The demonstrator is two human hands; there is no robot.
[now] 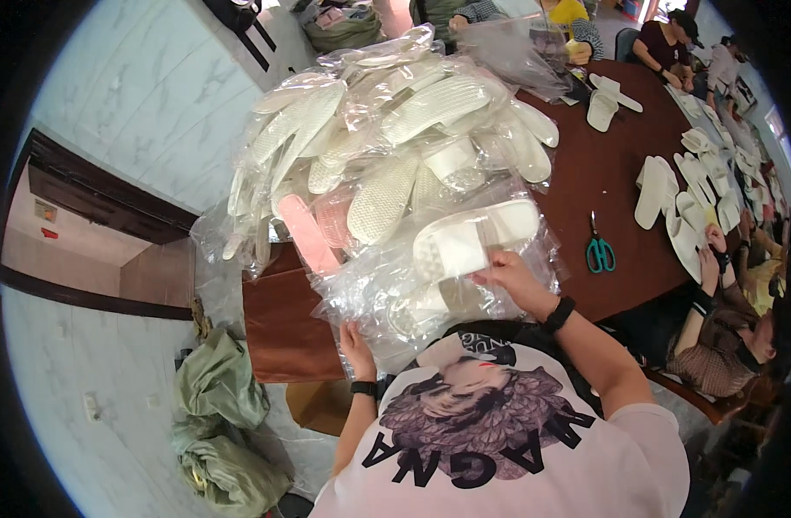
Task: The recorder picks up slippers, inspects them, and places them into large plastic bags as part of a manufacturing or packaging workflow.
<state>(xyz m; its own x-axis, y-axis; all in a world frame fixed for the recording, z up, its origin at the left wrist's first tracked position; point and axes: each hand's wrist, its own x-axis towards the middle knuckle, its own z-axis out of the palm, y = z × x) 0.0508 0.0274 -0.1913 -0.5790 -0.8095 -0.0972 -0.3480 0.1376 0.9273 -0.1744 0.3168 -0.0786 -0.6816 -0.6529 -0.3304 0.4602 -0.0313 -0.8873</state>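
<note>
White slippers in clear plastic bags lie in a large heap (395, 112) on the brown table. Nearest me is a white slipper (460, 248) with a wide strap, lying over clear film. My right hand (518, 283) has its thumb and fingers closed at the slipper's near edge. Below it, a second white slipper (413, 311) shows through a clear plastic bag (370, 298). My left hand (357, 350) grips that bag's left edge; its fingertips are partly covered by the film. A pair of pink slippers (309, 233) rests left of them.
Scissors with turquoise handles (599, 255) lie on the brown table (568, 216) to the right. Loose white slippers (654, 190) sit farther right, where other people work along the table. Green sacks (223, 380) stand on the floor at left, near a cardboard box (318, 406).
</note>
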